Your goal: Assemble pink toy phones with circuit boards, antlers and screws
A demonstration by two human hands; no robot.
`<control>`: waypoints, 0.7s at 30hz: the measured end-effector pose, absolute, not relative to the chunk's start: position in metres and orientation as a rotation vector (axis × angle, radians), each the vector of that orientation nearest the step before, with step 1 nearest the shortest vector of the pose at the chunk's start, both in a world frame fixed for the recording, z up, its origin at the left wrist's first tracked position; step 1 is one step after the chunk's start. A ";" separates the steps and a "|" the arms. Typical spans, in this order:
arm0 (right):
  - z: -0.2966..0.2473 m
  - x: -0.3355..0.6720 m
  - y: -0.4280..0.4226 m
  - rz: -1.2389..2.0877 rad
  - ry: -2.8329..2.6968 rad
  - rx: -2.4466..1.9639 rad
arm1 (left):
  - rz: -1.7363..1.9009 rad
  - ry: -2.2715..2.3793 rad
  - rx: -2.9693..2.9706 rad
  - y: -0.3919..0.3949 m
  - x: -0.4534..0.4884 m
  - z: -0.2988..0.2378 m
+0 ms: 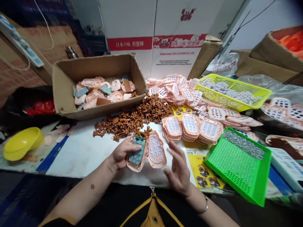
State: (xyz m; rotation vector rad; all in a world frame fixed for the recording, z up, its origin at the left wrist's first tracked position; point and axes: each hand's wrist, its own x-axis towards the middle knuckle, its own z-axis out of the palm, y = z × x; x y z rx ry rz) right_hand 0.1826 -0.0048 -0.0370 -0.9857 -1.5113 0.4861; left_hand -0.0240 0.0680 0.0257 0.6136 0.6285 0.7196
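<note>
My left hand [121, 154] grips a pink plastic toy shell half [136, 154] with a green circuit board set in it, the thumb lying over the board. Right beside it, seemingly touching, is another pink shell half [156, 149] bearing a pale keypad; what supports it I cannot tell. My right hand [177, 170] is just to the right of that keypad half, fingers apart and holding nothing. Small brown branched pieces [148, 130] show at the top of the two halves. Stacks of pink keypad halves [189, 124] stand beyond my right hand.
A cardboard box [99, 108] holds shells with boards. Brown pieces [134, 116] lie heaped before it. On the right are a green basket [233, 170] with small metal parts and a yellow basket [258, 101] with pale pieces. A yellow scoop [22, 143] lies left.
</note>
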 end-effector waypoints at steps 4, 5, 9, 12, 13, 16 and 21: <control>-0.028 0.167 0.009 1.588 -0.918 -0.815 | 0.662 0.592 0.705 0.068 -0.030 0.028; -0.026 0.163 0.011 1.749 -0.846 -0.749 | 0.654 0.590 0.724 0.068 -0.030 0.028; -0.025 0.158 0.008 1.953 -0.699 -0.649 | 0.601 0.669 0.759 0.069 -0.028 0.024; -0.026 0.161 0.004 1.971 -0.666 -0.638 | 0.578 0.720 0.744 0.068 -0.026 0.021; -0.026 0.162 0.004 1.967 -0.644 -0.660 | 0.590 0.722 0.736 0.067 -0.025 0.020; -0.028 0.164 0.006 1.937 -0.585 -0.710 | 0.649 0.741 0.683 0.067 -0.023 0.020; -0.028 0.161 0.010 1.870 -0.543 -0.685 | 0.763 0.766 0.509 0.070 -0.027 0.022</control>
